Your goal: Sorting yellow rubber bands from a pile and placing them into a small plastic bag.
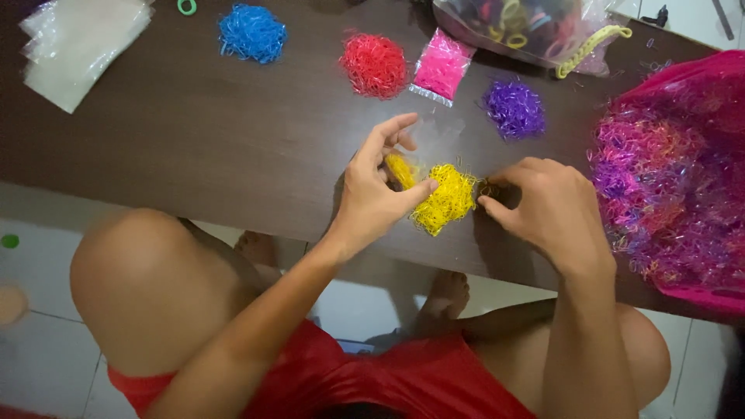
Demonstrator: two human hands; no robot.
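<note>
yellow band pile point(444, 198) sits near the worktop point(194, 140) front edge | left hand point(380, 194) pinching a clump of it, right hand point(547, 209) nipping loose strands at its side | tbh keep the clump small and tight, and well apart from the mixed bands in the pink basket point(675, 194)

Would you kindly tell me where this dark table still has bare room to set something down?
The widest bare patch of the table lies below the clear bags and blue pile, left of the left hand. A narrower gap sits between the red pile and the yellow pile. It is crowded on the right, around the purple pile and pink tub.
</note>
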